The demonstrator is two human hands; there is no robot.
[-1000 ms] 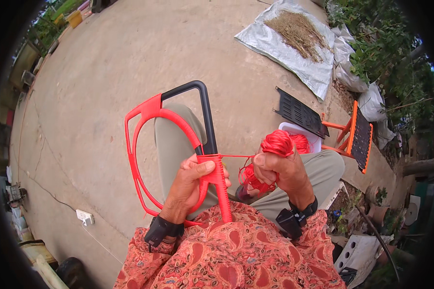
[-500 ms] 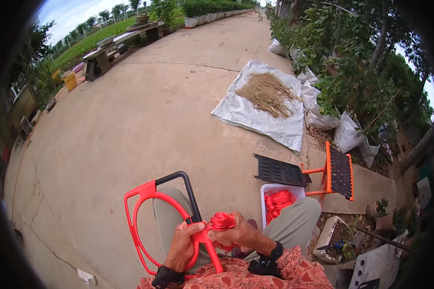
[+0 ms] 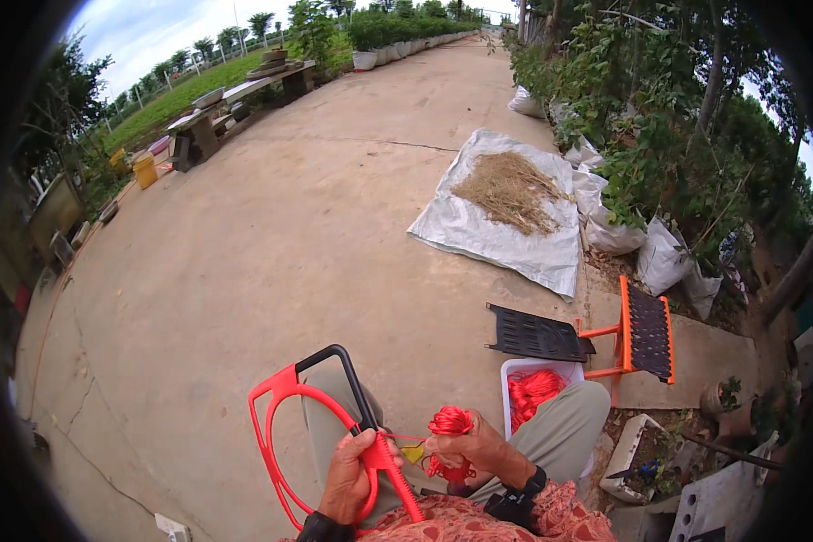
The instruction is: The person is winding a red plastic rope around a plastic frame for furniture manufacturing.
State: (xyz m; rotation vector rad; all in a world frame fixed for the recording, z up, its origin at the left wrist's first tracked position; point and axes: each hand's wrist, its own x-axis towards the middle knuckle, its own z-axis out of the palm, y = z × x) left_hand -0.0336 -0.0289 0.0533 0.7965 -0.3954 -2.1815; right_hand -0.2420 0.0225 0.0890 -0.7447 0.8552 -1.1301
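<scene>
My left hand [image 3: 346,476] is closed around the edge of a red plastic frame [image 3: 283,383], which has a curved inner hoop and a bent black tube [image 3: 365,402] along one side. The frame stands tilted over my left knee. In my right hand [image 3: 481,449], a bundle of red cord [image 3: 450,420] is gripped, with loops hanging below the fist. A thin red strand stretches from the bundle to my left fingers at the frame. Behind the strand a small yellow thing [image 3: 413,453] shows, too small to name.
Beside my right knee sits a white bin [image 3: 506,375] of red cord. An orange-framed stool [image 3: 646,332] and a black slotted panel [image 3: 537,332] stand close to it. Farther off, dry stalks [image 3: 506,191] lie on a white sheet [image 3: 443,226]. White sacks [image 3: 661,257] line the right edge.
My right hand has drawn away from the frame to the right with the cord bundle, and a strand now spans the gap. The whole view has shifted slightly.
</scene>
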